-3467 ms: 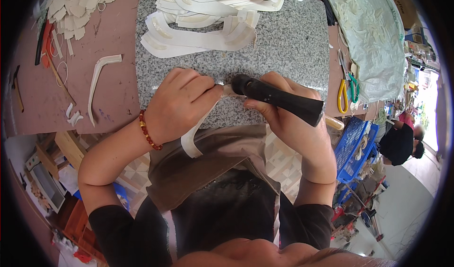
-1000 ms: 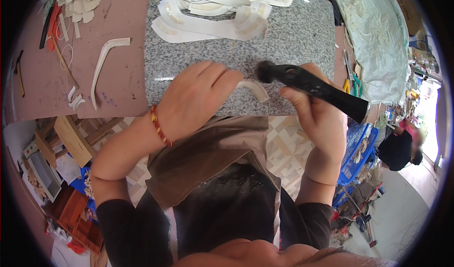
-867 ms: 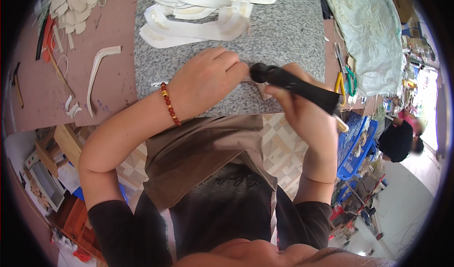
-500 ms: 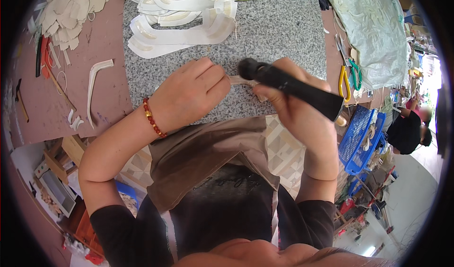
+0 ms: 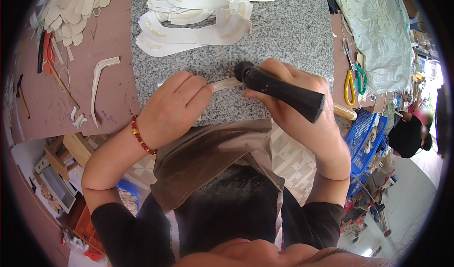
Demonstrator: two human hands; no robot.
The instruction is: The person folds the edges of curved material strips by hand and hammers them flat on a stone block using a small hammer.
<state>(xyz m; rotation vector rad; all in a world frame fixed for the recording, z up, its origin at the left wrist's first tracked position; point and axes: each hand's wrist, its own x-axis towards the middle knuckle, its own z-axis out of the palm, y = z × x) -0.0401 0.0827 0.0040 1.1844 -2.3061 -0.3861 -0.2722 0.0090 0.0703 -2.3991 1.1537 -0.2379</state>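
Note:
A hammer [image 5: 286,91] with a black head and a pale wooden handle is gripped in my right hand [image 5: 307,101], held over the grey speckled stone slab [image 5: 283,30]. Its round face sits at the right end of a narrow pale strip [image 5: 226,84]; whether it touches the strip, I cannot tell. My left hand [image 5: 177,103], closed with knuckles up, pinches the strip's other end near the slab's front edge. Its fingertips are hidden beneath it. Beyond both hands lie white curved pieces [image 5: 189,35] with cream bands, stacked toward the far side.
A curved pale strip [image 5: 97,87] and a small hammer [image 5: 22,96] lie on the reddish table at left, below a heap of beige scraps [image 5: 75,6]. Yellow-handled scissors [image 5: 350,84] and a translucent sack [image 5: 373,35] are at right. A blue basket [image 5: 362,137] stands lower right; a person is farther off.
My left hand has moved nearer me and leftward on the slab, showing more of the strip. My right hand has turned the hammer, bringing more of its wooden handle into sight.

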